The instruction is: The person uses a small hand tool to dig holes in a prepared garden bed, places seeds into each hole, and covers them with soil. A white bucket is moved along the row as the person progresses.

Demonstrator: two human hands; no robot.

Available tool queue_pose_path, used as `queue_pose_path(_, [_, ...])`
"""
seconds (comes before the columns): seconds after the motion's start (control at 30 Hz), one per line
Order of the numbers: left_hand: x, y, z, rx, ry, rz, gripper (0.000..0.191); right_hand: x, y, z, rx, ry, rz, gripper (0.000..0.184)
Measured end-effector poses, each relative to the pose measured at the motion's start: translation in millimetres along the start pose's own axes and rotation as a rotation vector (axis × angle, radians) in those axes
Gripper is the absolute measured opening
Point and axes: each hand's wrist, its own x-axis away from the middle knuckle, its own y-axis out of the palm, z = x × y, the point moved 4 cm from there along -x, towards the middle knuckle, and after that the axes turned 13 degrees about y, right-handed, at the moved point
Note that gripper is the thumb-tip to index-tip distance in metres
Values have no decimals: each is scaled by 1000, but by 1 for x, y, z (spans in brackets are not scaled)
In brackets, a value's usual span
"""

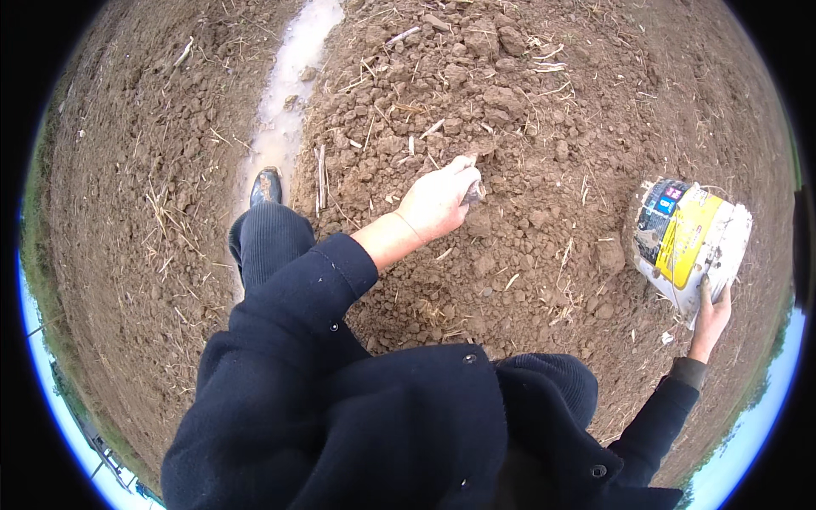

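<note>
My left hand [443, 197] reaches out over the cloddy brown soil [510, 248], its fingers closed around a small greyish object [473, 193] that I cannot identify. Part of that object shows below the thumb side; the rest is hidden in the fingers. Far to the right, my right hand [713, 319] grips the edge of a dirty white plastic bucket [723, 245] with a yellow and dark printed label. The bucket is tilted on its side, and its contents are not visible.
A narrow furrow of muddy water [280, 115] runs up the left of centre, with my dark boot [266, 187] standing in it. Dry stalks [320, 178] and clods lie scattered on the soil. Green growth edges the field on both sides.
</note>
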Motion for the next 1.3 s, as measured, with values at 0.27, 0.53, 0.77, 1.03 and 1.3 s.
queue_pose_path(0.27, [-18,-46,-8,92,-20,-221,17,-56,59,-93,330,-206,2,48])
queue_pose_path(0.53, [3,-103,-20,252,-104,-239,28,-59,47,-106,996,12,73,73])
queue_pose_path(0.77, [45,-212,-24,732,-715,337,18,68,134,-349,-98,76,-548,51])
queue_pose_path(1.03, [19,-339,39,1399,-1049,611,17,187,166,-516,-126,40,-474,61])
queue_pose_path(1.3, [-11,-450,70,1531,-1009,518,22,172,94,-576,-335,211,-187,37])
